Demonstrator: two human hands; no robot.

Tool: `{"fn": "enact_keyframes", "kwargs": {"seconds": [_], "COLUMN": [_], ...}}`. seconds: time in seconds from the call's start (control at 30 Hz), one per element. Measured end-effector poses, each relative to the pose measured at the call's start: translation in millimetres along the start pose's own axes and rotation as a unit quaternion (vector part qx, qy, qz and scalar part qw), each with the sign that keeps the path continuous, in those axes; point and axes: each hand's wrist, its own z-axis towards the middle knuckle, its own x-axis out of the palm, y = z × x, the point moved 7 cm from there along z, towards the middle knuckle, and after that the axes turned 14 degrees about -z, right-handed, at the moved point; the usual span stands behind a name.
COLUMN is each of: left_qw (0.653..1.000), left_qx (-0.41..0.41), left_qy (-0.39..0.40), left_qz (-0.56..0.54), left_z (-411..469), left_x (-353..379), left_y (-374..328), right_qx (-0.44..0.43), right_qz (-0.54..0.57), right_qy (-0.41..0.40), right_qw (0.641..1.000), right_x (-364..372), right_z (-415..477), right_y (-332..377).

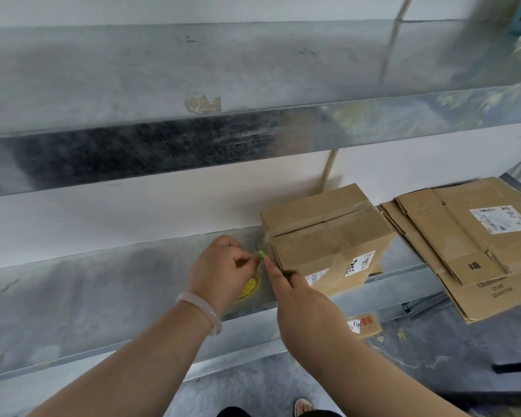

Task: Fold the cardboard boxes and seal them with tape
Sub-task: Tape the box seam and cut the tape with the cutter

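Observation:
A folded cardboard box (328, 236) stands on the metal shelf (103, 284), with clear tape along its top seam and down its left end. My left hand (220, 266) is just left of the box and grips a yellow tape roll (248, 288), which is mostly hidden behind the palm. My right hand (301, 302) reaches in from the lower right with its index finger stretched out. It pinches a small green-tipped tool (261, 254) at the box's lower left corner, between the box and my left hand's fingertips.
A stack of flattened cardboard boxes (463, 245) with a white label lies on the shelf's right end and overhangs the front edge. An upper metal shelf (193, 85) runs overhead. A cardboard scrap (364, 325) lies on the lower level. A bracelet (199, 311) circles my left wrist.

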Motion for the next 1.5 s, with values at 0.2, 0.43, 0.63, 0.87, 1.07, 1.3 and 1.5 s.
{"fn": "enact_keyframes", "kwargs": {"seconds": [0.2,0.43,0.63,0.87,1.07,1.3,1.5], "left_qw": [1.0,0.999,0.997,0.999,0.978,0.96,0.964], "left_qx": [-0.006,-0.012,-0.034,-0.004,0.086,0.056,0.032], "left_qy": [-0.012,-0.025,-0.049,-0.05,-0.083,-0.057,-0.066], "left_qz": [-0.016,-0.029,-0.039,-0.009,0.171,0.267,0.257], "left_z": [-2.4,-5.3,-13.4,-9.4,-1.3,-9.4,-25.7], "left_x": [-1.9,-4.9,-15.6,-10.6,-14.2,5.8,24.4], "left_y": [-0.4,2.5,26.4,20.6,13.6,38.8,51.3], "right_qx": [-0.007,-0.011,0.02,-0.111,0.097,0.29,0.225], "right_qz": [0.003,0.004,0.047,0.141,0.336,0.248,0.141], "right_qy": [-0.001,-0.019,-0.061,-0.234,-0.44,-0.155,-0.059], "right_qw": [1.0,1.0,0.997,0.956,0.827,0.911,0.962], "right_x": [0.2,8.4,7.5,-7.0,-30.4,31.3,52.2], "right_z": [0.6,0.4,4.8,-23.2,-57.8,11.9,72.7], "right_y": [0.3,-0.7,-28.0,-28.9,-149.2,-259.4,-284.9]}}
